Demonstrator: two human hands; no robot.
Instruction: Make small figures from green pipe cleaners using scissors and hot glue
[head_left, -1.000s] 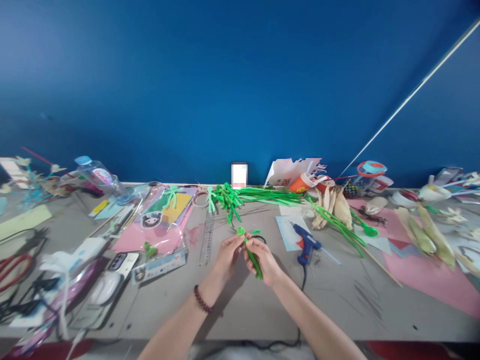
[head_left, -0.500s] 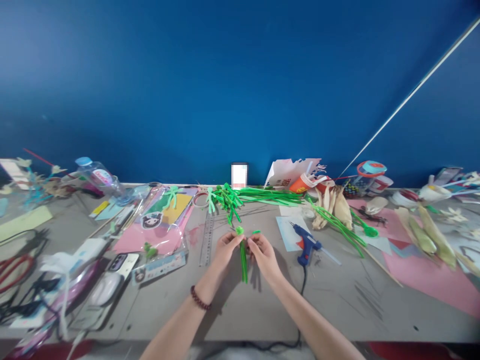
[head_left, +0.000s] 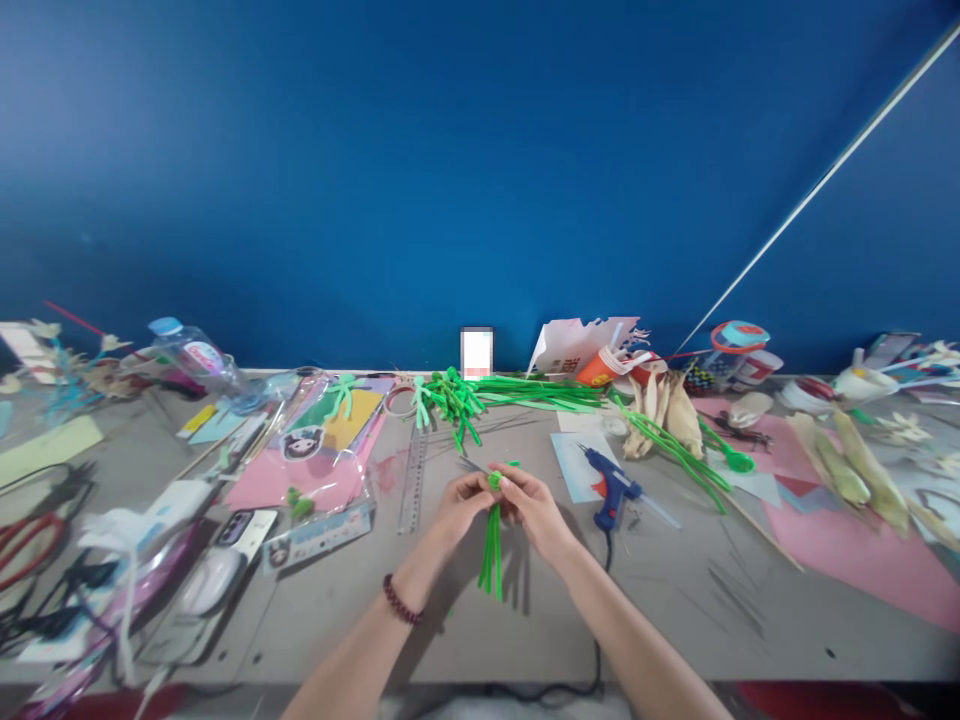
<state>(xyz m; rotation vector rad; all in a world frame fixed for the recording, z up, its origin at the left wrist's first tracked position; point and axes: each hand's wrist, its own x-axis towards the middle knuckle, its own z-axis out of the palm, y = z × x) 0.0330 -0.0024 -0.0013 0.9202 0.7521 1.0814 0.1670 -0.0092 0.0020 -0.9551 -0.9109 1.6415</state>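
Note:
Both hands meet over the middle of the table, around a small bundle of green pipe cleaners (head_left: 490,560) whose stems hang toward me. My left hand (head_left: 461,508) has its fingers closed on the bundle's top from the left. From the right, my right hand (head_left: 531,500) pinches at the light green knot (head_left: 495,481) at its head. A thin grey pointed thing (head_left: 471,465) sticks out beyond my left fingers; what it belongs to is hidden. Behind the hands lies a pile of green pipe cleaners (head_left: 455,400).
A blue glue gun (head_left: 616,490) lies right of my hands, its cord running to the front edge. A clear ruler (head_left: 413,480), a plastic bag with coloured paper (head_left: 330,430) and phones (head_left: 244,530) are on the left. Dried husks (head_left: 682,415) and pink paper (head_left: 855,555) are on the right.
The green bundle and its knot have come nearer to me and slightly right. My right fingers have moved onto the knot. The thin grey point now shows beyond my left fingers.

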